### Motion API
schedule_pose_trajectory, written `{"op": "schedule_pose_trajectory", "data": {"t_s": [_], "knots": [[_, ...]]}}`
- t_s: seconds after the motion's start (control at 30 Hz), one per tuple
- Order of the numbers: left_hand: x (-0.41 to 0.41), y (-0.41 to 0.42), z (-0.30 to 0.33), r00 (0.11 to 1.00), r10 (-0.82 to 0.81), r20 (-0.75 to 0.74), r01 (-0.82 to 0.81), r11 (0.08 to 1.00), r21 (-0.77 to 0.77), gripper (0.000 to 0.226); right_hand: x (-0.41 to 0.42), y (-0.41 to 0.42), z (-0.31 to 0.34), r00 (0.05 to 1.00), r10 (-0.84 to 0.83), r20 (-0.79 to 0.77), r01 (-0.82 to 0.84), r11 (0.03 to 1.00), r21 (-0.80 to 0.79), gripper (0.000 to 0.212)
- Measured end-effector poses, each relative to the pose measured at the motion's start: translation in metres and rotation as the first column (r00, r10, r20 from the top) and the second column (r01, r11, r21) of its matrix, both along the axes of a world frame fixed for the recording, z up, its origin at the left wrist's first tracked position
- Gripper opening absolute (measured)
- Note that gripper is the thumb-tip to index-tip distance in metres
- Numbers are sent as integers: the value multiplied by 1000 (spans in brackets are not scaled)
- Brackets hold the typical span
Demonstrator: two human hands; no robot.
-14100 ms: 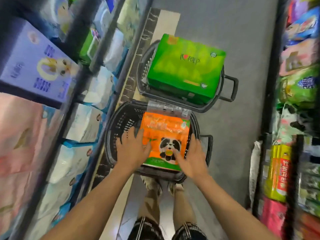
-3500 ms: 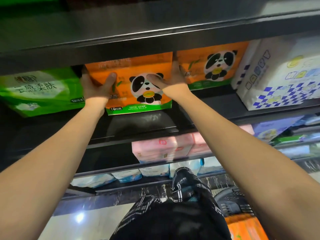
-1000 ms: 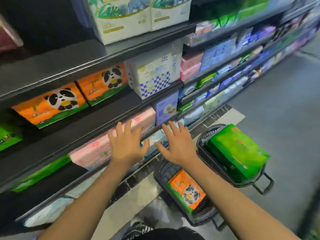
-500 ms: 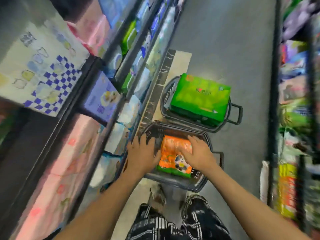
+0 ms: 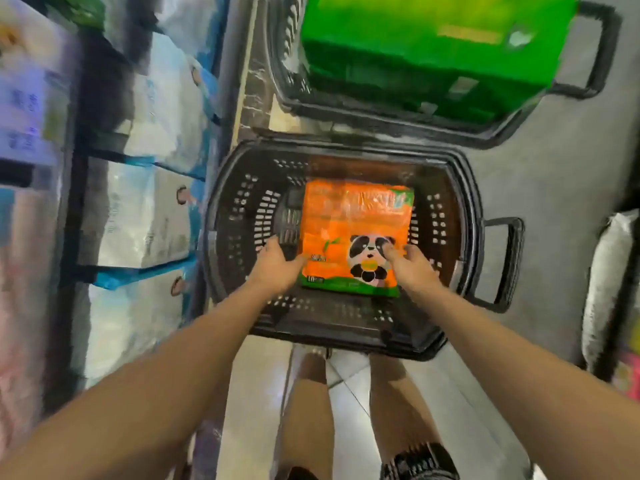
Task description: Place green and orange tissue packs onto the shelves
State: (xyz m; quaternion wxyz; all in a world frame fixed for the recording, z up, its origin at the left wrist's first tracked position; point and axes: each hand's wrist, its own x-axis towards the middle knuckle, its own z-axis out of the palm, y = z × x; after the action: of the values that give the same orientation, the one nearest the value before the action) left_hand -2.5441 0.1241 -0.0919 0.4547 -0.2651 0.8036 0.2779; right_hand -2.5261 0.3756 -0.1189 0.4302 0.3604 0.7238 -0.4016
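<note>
Orange pack lies flat in near basket. Left hand and right hand touch its sides, fingers loosely apart, not clamped. Step: reaching in. Next likely: firm two-sided grasp, lift clear of rim.

Half a second ago both hands lay on top of the orange pack in the near basket. The left hand has since shifted to the pack's left edge; the right hand now rests at its lower right corner. The pack lies flat — its panda print is uncovered. The view has closed in on the basket.
</note>
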Motion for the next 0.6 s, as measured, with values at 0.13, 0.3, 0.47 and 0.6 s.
{"op": "schedule_pose_trajectory", "data": {"t_s": [0.13,0.3,0.47,0.6], "knots": [[-13,-1,-110,994,108,-9,-108,993,49,101,-8,11,-79,984,-152,-96,156,987,41,50],[-13,6,-180,935,353,26,-351,918,186,110,-21,15,-121,912,-406,65,411,902,-134,85],[-29,41,-95,920,391,25,-384,890,247,32,-23,20,-89,947,-315,58,320,937,-141,82],[-22,34,-48,939,341,-41,-315,904,290,27,-26,20,-43,953,-299,-49,290,947,-134,70]]}}
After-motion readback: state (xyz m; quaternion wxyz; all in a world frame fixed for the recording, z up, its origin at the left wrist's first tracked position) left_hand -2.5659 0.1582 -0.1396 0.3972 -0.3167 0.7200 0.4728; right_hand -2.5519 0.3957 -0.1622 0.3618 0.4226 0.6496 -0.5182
